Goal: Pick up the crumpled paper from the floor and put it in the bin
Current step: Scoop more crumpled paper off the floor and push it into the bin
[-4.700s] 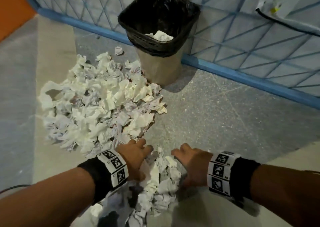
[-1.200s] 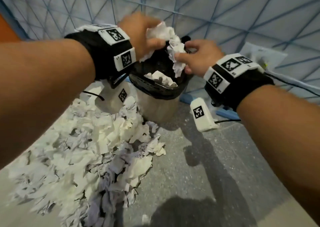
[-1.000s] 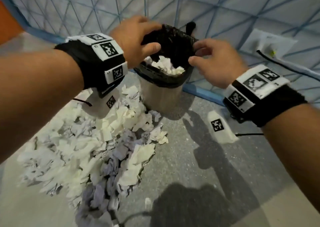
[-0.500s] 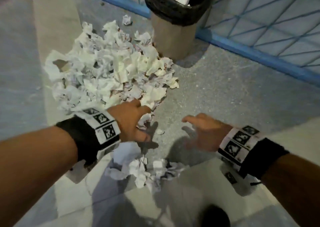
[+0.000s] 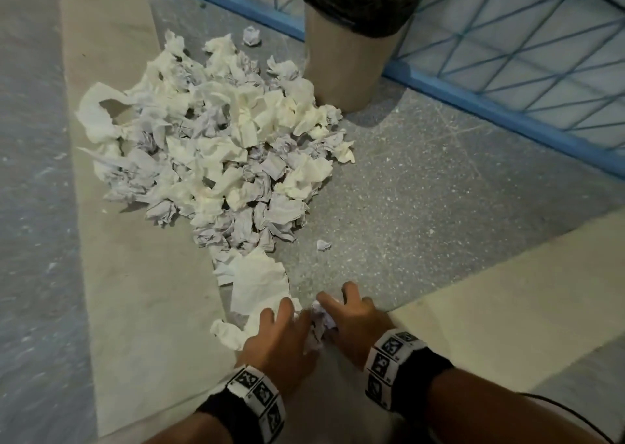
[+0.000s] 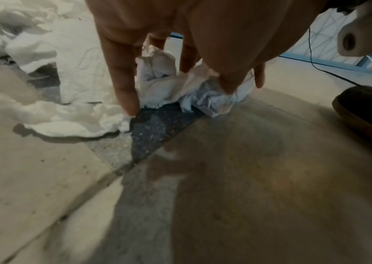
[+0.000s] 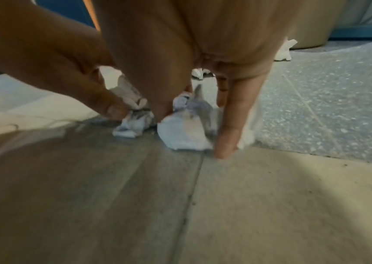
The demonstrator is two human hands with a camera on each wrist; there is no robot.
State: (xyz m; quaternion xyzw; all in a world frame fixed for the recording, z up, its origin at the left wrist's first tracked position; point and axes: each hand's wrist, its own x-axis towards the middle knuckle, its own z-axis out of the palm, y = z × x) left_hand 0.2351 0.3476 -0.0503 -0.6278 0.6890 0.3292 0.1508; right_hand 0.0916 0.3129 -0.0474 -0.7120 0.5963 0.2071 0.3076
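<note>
A small heap of crumpled paper (image 5: 320, 318) lies on the floor at the bottom centre of the head view, and both hands are down around it. My left hand (image 5: 280, 333) grips it from the left, its thumb (image 6: 225, 78) pressing on the wad (image 6: 205, 96) and a finger (image 6: 124, 85) reaching the floor. My right hand (image 5: 353, 318) pinches the paper (image 7: 180, 137) from the right between thumb (image 7: 110, 107) and fingers (image 7: 228, 128). The bin (image 5: 348, 48), beige with a black liner, stands at the top, well beyond the hands; its inside is out of view.
A big pile of crumpled paper (image 5: 216, 146) spreads left of the bin. A flat tissue sheet (image 5: 257, 281) lies just ahead of my left hand. A blue mesh panel (image 5: 507, 54) runs behind the bin. A dark shoe (image 6: 365, 110) stands at the right.
Both hands dropped a load into the bin, came back down to the floor, and now close together on a small heap nearer me. The view has tilted down from the bin.
</note>
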